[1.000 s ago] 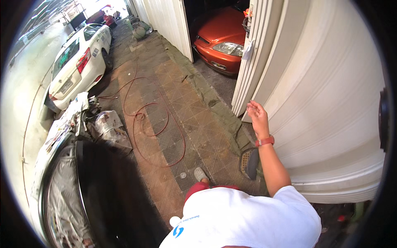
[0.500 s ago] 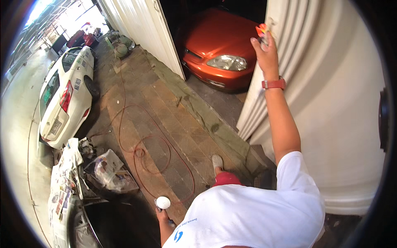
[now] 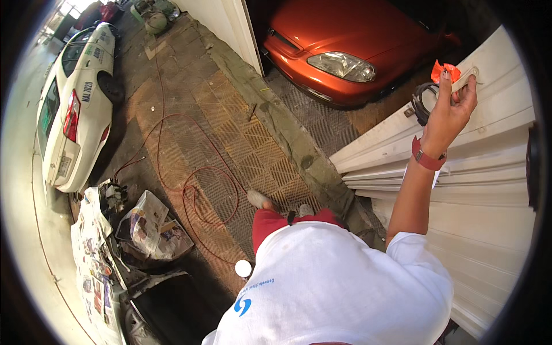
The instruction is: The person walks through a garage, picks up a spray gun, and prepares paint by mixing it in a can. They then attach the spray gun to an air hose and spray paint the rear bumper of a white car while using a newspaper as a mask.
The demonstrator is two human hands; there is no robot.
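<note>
My right hand (image 3: 451,109), with a red watch on its wrist, reaches up to the edge of a white folding door (image 3: 489,115). Its fingers curl round a pale handle (image 3: 460,84). A bright orange scrap (image 3: 445,71) sits at the fingertips, and a dark loop of cable or chain (image 3: 424,103) hangs beside them. Low on the left, a white round-topped object (image 3: 243,268) shows at the side of my shirt. My left hand is almost wholly hidden under it and the shirt; the earlier frame shows that hand gripping it.
An orange car (image 3: 339,46) stands inside the doorway. A red hose (image 3: 184,190) lies looped on the patterned floor. A white car (image 3: 77,109) is parked at left. Nearer are a newspaper-masked car part (image 3: 95,253) and a covered piece (image 3: 152,230). A tank-like machine (image 3: 155,23) stands far off.
My right hand and the door edge have shifted right in view, showing more of the orange car. The door's folds look more spread. My left hand has drawn closer to my body.
</note>
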